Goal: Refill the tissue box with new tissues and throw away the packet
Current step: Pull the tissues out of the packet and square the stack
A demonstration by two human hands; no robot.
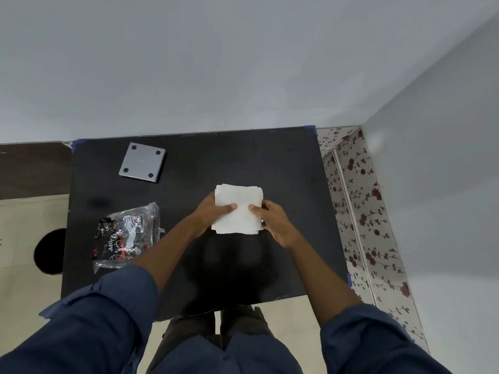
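A white stack of tissues [239, 201] is held over the middle of the black table [283, 163]. My left hand [213, 209] grips its left side with the thumb on top. My right hand [274, 220] grips its right side the same way. A crumpled clear and black plastic packet [127, 236] lies flat on the table's left part, apart from both hands. At the table's far left lies a grey square tissue box piece [142, 162] with dark round feet at its corners, its underside up.
A round black bin [50, 252] stands on the floor left of the table. A grey wall runs along the table's far edge and on the right. Floral-patterned tiling [359, 211] lines the gap right of the table.
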